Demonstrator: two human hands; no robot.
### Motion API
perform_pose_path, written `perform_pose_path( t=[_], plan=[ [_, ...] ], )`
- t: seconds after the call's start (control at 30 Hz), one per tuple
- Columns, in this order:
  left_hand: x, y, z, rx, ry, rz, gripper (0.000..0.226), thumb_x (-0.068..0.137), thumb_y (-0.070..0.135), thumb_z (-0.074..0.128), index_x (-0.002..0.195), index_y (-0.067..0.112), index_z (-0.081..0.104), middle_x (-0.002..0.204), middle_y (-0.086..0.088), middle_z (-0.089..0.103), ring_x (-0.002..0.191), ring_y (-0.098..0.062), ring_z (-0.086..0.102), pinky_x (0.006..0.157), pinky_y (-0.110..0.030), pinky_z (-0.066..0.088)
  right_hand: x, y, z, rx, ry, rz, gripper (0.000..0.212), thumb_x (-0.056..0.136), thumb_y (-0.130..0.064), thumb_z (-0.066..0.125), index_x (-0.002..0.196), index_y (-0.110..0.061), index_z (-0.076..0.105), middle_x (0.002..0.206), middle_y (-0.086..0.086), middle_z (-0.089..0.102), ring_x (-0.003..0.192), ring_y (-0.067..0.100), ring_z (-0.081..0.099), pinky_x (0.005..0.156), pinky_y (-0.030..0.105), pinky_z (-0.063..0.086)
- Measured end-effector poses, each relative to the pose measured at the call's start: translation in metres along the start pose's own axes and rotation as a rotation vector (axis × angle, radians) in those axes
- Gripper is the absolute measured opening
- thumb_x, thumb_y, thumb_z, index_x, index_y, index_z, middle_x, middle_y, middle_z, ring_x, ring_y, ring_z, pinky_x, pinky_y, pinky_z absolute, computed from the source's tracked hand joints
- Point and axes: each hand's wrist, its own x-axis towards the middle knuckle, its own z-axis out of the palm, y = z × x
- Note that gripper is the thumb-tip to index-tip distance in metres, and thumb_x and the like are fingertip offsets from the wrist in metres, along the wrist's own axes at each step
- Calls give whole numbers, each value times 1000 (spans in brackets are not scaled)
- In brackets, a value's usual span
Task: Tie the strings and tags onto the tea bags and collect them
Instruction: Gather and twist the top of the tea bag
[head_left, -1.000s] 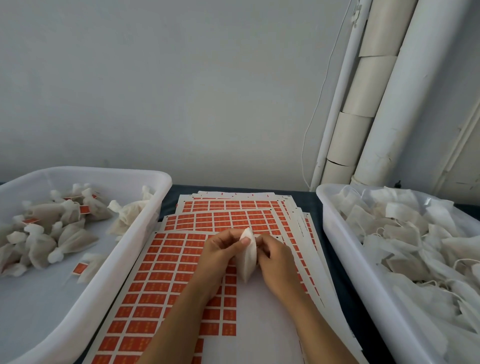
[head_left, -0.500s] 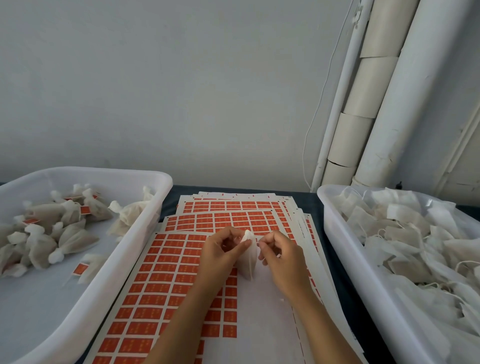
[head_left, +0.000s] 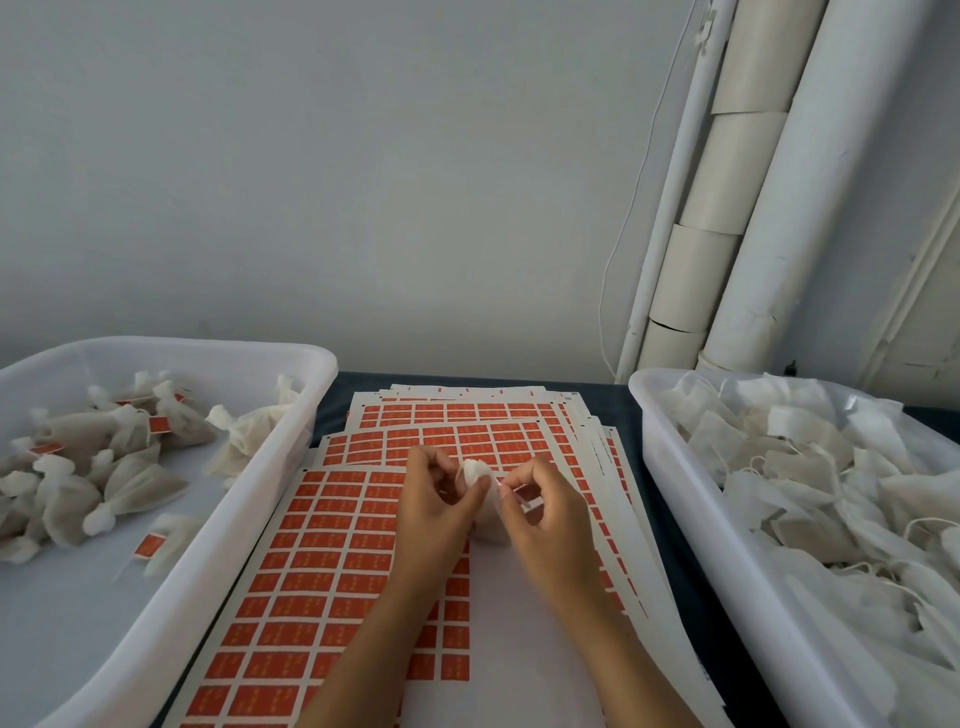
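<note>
A plain pale grey wall rises behind the dark tabletop. In the right corner, white pipes lean upward, a thin white wire hanging beside them.

Grey wall, white pipes in corner, thin cable, dark tabletop

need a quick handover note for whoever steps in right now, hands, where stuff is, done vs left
Left hand: pinches the neck of the tea bag held above the tag sheets.
Right hand: grip on the string beside the bag's neck.
Left tub: a small heap of tied bags, several with orange tags.
Right tub: a full pile of untied bags with loose strings.
Done: the few bags in the left tub.
Left: finish this tie, add a tag, drop it in the left tub, then work through the right tub.
</note>
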Motion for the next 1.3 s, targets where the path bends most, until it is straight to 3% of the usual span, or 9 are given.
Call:
perform_pose_path(
  t=[0.1, 0.2, 0.5, 0.73, 0.87, 0.97, 1.07, 1.3],
  plan=[
    [0, 2, -2, -21, -7, -4, 25, 80, 13, 72, 88, 19, 49, 72, -5, 56, 57, -9, 54, 54, -18, 50, 0, 1, 1, -43, 13, -87, 15, 83, -18, 68, 83, -24, 55, 87, -16, 59, 80, 2, 59, 67, 5, 48],
    [-2, 5, -3, -136, -71, -49, 18, 85, 15, 67, 95, 13, 52, 78, -12, 66, 66, -24, 67, 58, -27, 57, -2, -1, 3, -53, -14, -122, 14, 82, -19, 69, 85, -25, 57, 88, -18, 59, 79, -1, 60, 68, 3, 46],
    [-4, 9, -5, -246, -202, -54, 14, 89, -2, 55, 102, 5, 53, 86, -16, 67, 75, -25, 70, 64, -26, 57, -1, 2, 3, -41, -35, -93, 16, 83, -17, 68, 83, -25, 54, 90, -17, 56, 82, -3, 57, 71, 2, 44],
    [0, 8, -8, -296, -229, -136, 17, 86, 4, 62, 101, 6, 56, 82, -10, 69, 73, -21, 70, 60, -20, 54, -1, 0, 3, -19, -84, -92, 15, 84, -19, 67, 85, -25, 53, 99, -15, 51, 92, 0, 54, 77, 2, 43],
    [1, 8, -9, -256, -254, -155, 17, 86, 8, 64, 102, 9, 58, 81, -7, 68, 71, -19, 67, 62, -22, 55, 0, -1, 2, 111, -82, 17, 20, 88, -35, 58, 105, -32, 48, 113, -27, 48, 107, -11, 46, 81, -2, 37],
    [0, 8, -8, -224, -320, -128, 20, 86, 3, 63, 102, 11, 57, 83, -6, 68, 75, -18, 68, 64, -20, 55, 2, 2, 0, 156, -176, 86, 30, 92, -31, 54, 119, -35, 42, 119, -29, 46, 107, -16, 45, 77, -3, 37],
    [-1, 8, -9, -147, -310, -79, 21, 83, 2, 66, 99, 13, 58, 86, -5, 67, 77, -15, 67, 64, -19, 55, 2, 4, 1, 95, -201, 94, 20, 94, -34, 50, 113, -36, 46, 112, -22, 54, 102, -5, 54, 73, 1, 43],
    [0, 7, -7, 81, -171, 91, 25, 80, 8, 72, 87, 26, 57, 82, 9, 64, 77, 0, 62, 63, -12, 52, 2, 1, -1, 133, -159, 130, 8, 90, -31, 57, 92, -35, 51, 96, -23, 57, 91, -17, 52, 63, 0, 42]
  ],
)
